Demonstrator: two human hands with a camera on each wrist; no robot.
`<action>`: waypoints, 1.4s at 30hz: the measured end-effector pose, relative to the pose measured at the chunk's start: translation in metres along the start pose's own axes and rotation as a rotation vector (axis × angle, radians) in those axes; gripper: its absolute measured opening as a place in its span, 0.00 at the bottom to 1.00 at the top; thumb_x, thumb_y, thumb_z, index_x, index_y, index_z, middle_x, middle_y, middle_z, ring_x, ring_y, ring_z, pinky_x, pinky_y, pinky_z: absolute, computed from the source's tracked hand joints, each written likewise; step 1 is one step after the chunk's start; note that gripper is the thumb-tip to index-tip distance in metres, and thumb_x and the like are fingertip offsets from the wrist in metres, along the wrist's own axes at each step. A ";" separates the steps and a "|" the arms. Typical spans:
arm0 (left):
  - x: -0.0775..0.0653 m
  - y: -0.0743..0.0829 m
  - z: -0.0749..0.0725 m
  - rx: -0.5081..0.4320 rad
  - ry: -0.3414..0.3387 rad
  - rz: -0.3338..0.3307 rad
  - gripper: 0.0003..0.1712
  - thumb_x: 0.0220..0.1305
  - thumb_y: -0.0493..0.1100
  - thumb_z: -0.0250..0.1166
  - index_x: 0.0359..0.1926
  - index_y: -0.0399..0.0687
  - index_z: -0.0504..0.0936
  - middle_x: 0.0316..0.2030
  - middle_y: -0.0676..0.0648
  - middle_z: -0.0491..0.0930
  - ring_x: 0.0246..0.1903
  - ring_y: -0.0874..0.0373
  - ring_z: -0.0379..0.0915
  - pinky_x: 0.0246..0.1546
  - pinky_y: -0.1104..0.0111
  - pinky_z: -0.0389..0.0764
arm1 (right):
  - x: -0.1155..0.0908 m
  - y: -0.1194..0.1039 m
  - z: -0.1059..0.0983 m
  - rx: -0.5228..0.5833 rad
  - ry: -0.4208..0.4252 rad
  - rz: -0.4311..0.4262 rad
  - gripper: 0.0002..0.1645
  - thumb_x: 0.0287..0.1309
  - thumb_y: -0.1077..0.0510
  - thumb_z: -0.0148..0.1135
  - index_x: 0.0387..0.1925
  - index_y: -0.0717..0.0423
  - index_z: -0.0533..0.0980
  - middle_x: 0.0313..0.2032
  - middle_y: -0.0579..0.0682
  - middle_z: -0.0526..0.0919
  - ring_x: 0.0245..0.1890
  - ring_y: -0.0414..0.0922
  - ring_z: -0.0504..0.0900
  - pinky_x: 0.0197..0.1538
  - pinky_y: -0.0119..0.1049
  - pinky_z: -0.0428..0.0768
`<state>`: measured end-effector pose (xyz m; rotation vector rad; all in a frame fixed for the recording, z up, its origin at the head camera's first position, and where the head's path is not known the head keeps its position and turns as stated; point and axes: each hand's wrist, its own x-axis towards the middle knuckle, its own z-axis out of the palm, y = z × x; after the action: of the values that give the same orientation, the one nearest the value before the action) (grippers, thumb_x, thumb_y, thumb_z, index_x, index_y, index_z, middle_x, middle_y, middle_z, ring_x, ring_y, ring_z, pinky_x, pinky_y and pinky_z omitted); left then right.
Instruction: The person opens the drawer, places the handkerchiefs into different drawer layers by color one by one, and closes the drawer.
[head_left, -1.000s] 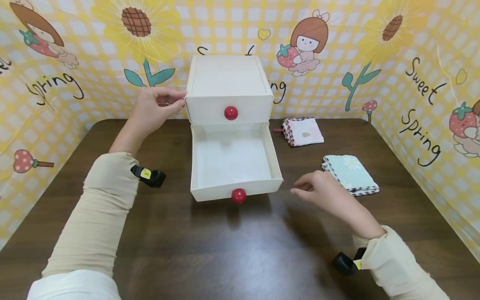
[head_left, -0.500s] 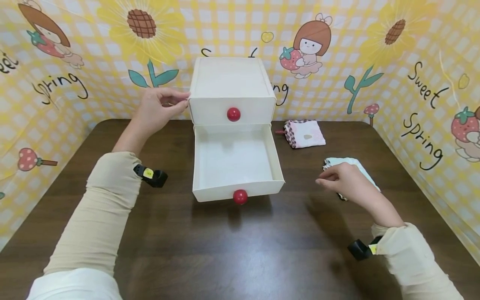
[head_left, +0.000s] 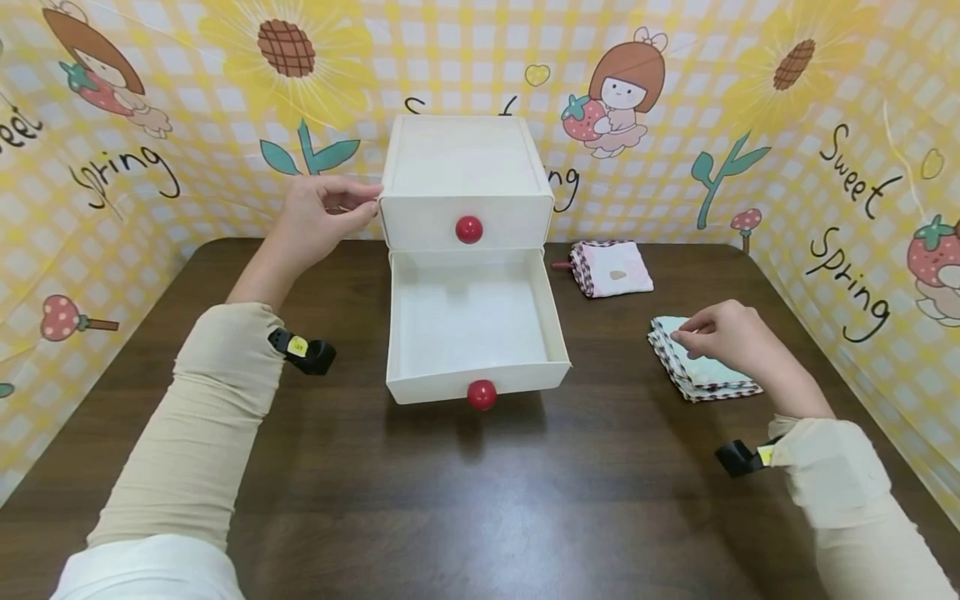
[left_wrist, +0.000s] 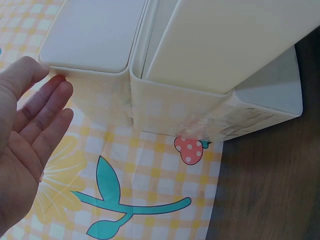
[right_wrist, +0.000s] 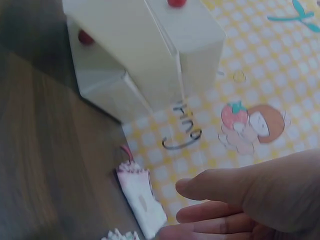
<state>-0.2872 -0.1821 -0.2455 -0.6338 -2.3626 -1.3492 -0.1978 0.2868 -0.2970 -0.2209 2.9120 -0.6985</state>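
Observation:
A white drawer cabinet [head_left: 465,154] with red ball knobs stands at the back middle of the table. Its middle drawer [head_left: 468,325] is pulled out and has nothing in it. My left hand [head_left: 311,218] touches the cabinet's upper left side; in the left wrist view the fingertips lie at the edge of the top section [left_wrist: 97,37], fingers loosely extended. On the right, my right hand [head_left: 731,337] hovers over a folded mint-green cloth [head_left: 705,375] with a checked edge. The right wrist view shows this hand's thumb and fingers [right_wrist: 212,187] apart, holding nothing.
Behind the mint cloth, a folded pink-and-white cloth [head_left: 618,268] with a checked edge and a small red loop lies near the wall. Yellow checked fabric [head_left: 465,50] surrounds the dark wooden table [head_left: 360,500] at the back and sides. A lower drawer knob [right_wrist: 86,37] sits beneath the open drawer.
My right hand has moved right and away from beside the open drawer to over the mint cloth. My left hand stays at the cabinet's side; the view has shifted slightly.

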 end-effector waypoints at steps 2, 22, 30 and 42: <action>0.000 0.000 0.000 0.003 -0.001 -0.001 0.13 0.56 0.35 0.65 0.42 0.34 0.82 0.38 0.49 0.83 0.27 0.68 0.77 0.27 0.80 0.75 | 0.002 0.006 -0.004 0.008 -0.008 0.017 0.21 0.59 0.52 0.58 0.41 0.68 0.79 0.25 0.54 0.84 0.32 0.51 0.82 0.35 0.46 0.77; 0.000 0.000 -0.002 0.024 -0.005 -0.014 0.13 0.56 0.35 0.65 0.42 0.33 0.82 0.36 0.51 0.82 0.28 0.68 0.76 0.28 0.79 0.74 | 0.030 0.077 -0.027 0.204 -0.089 0.193 0.30 0.61 0.53 0.57 0.46 0.83 0.70 0.26 0.59 0.83 0.29 0.48 0.84 0.34 0.40 0.81; 0.001 0.002 -0.001 0.001 -0.009 -0.028 0.12 0.56 0.35 0.65 0.42 0.34 0.82 0.35 0.51 0.82 0.29 0.68 0.76 0.28 0.80 0.74 | 0.033 0.103 -0.031 0.275 -0.132 0.228 0.33 0.60 0.53 0.57 0.46 0.85 0.68 0.27 0.59 0.84 0.29 0.45 0.83 0.36 0.40 0.80; 0.000 0.002 -0.001 -0.020 -0.011 -0.037 0.12 0.56 0.34 0.65 0.42 0.34 0.82 0.35 0.52 0.83 0.29 0.69 0.77 0.29 0.80 0.75 | 0.036 0.136 -0.027 0.351 -0.235 0.300 0.33 0.61 0.55 0.57 0.50 0.86 0.65 0.31 0.58 0.83 0.32 0.44 0.83 0.38 0.40 0.80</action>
<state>-0.2863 -0.1823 -0.2434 -0.6075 -2.3838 -1.3897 -0.2528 0.4116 -0.3394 0.1586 2.4746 -1.0290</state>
